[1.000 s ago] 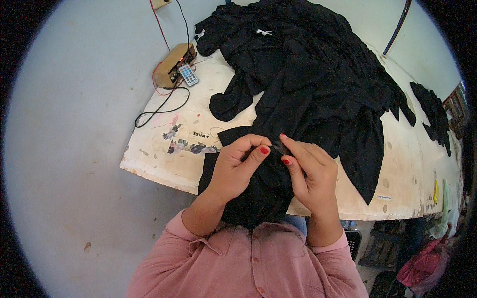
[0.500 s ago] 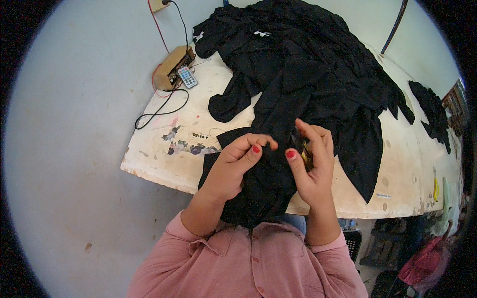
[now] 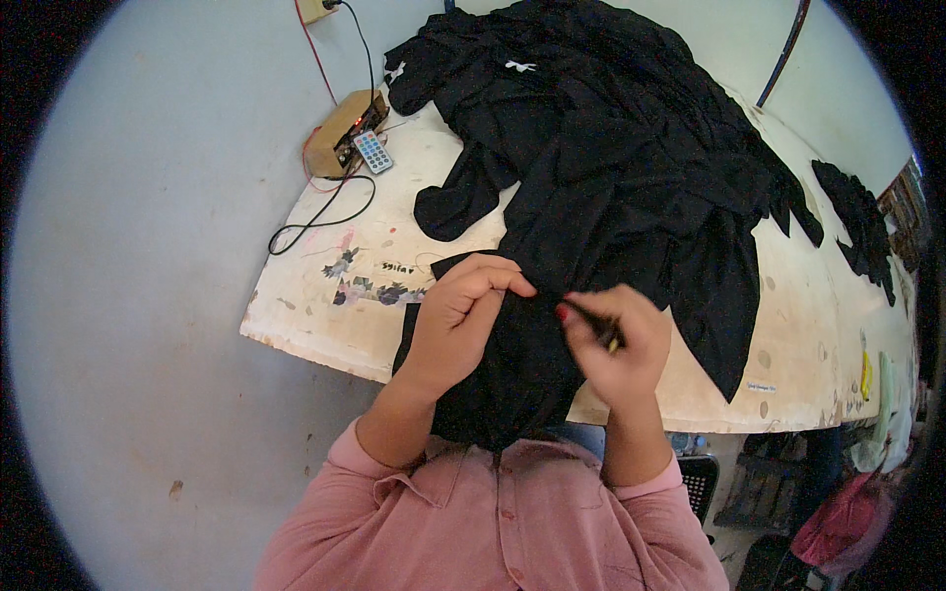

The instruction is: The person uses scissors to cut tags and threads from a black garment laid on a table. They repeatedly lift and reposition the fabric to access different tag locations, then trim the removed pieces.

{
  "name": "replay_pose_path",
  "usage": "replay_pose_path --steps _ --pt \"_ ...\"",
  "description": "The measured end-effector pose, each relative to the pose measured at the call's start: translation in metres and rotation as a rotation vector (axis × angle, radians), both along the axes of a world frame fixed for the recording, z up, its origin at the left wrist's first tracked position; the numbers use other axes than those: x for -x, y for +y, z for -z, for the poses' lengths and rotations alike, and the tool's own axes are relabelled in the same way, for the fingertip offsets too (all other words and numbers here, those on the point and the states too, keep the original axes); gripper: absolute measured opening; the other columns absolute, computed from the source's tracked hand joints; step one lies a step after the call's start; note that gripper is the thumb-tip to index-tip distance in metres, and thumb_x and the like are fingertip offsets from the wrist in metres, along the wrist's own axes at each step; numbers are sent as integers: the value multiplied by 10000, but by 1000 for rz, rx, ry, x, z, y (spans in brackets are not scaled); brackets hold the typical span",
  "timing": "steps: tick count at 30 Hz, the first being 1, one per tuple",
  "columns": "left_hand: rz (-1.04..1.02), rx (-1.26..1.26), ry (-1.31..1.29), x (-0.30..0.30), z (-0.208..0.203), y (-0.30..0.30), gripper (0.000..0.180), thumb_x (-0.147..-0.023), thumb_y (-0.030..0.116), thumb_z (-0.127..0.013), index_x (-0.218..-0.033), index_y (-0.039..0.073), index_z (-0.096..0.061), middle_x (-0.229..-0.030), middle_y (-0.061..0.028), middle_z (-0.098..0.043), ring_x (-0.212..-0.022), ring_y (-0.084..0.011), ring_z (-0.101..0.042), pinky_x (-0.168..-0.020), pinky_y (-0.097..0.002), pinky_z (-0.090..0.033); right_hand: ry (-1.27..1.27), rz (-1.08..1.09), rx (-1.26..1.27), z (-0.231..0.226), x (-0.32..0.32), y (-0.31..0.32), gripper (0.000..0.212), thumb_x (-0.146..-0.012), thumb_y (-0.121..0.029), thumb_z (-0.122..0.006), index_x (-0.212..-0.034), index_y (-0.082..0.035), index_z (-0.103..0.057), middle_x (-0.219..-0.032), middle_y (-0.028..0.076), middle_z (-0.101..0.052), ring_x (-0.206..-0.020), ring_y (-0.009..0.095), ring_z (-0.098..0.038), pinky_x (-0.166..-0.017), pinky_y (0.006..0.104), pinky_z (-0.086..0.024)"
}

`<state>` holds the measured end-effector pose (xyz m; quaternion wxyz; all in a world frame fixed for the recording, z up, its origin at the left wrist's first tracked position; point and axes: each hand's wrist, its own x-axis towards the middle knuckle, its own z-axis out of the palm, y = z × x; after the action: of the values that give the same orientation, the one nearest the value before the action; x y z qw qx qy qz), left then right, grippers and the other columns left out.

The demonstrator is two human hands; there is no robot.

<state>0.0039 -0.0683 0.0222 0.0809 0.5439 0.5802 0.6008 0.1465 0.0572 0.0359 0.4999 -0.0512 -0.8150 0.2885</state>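
My left hand (image 3: 458, 320) is pinched shut above the black fabric (image 3: 611, 167), its thumb tucked behind the curled fingers. Whatever its fingertips hold, if anything, is too small to see. A short way to its right, my right hand (image 3: 629, 340) is closed, thumb and index tip together, and smeared by motion. Inside its curled fingers sits a small dark tool with a yellow part (image 3: 613, 345), mostly hidden, so its kind is unclear. The black fabric runs from a large heap at the back of the table down to my lap, beneath both hands.
The pale wooden table (image 3: 798, 335) has its front edge near my body. At the left stand a brown box with wiring (image 3: 340, 138), a white remote control (image 3: 372, 153) and a looped black cable (image 3: 320, 231). More black cloth (image 3: 855, 227) lies at the far right.
My right hand has turned and closed, its raised fingers curling down toward the thumb. My left fingers have drawn into a tighter pinch. The fabric has hardly moved.
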Motion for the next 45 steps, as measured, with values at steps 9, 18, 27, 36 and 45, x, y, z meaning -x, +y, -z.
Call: replay_pose_path --steps 9,18,27,36,45 --pt "107 -6 -297 -10 -7 -6 145 -848 47 -658 -981 -1 -622 -1042 -73 -601 -940 -127 -562 -812 -252 -444 -114 -202 -155 -9 -8 -18 446 -771 -160 -660 -1182 -3 -585 -863 99 -526 -697 212 -520 -605 296 -425" --pt "76 -77 -134 -12 -5 -4 142 -831 50 -671 -955 4 -618 -1020 -99 -617 -928 -176 -585 -801 -270 -452 -164 -48 -151 -10 -11 -4 411 -801 -106 -670 -1197 -18 -603 -931 127 -635 -698 241 -586 -615 301 -479" --pt "7 -47 28 -16 -14 -5 151 -812 42 -680 -945 3 -622 -997 -115 -625 -903 -201 -599 -793 -283 -459 -143 -11 -203 -14 -9 -4 348 -765 -69 -685 -1110 -41 -654 -890 111 -665 -653 233 -597 -583 308 -485" --pt "20 -46 -21 -15 -12 -3 147 -822 53 -675 -949 -1 -624 -1002 -111 -626 -925 -195 -598 -813 -279 -452 -115 -35 -144 -11 -8 -1 366 -746 -73 -699 -1104 -21 -643 -908 135 -652 -715 261 -618 -633 319 -502" --pt "111 156 -224 -12 -22 -14 241 -728 103 -748 -917 28 -619 -1020 -92 -605 -928 -229 -592 -800 -309 -456 54 92 -38 0 -20 13 374 -553 19 -562 -912 -38 -649 -878 137 -608 -794 273 -602 -709 334 -489"
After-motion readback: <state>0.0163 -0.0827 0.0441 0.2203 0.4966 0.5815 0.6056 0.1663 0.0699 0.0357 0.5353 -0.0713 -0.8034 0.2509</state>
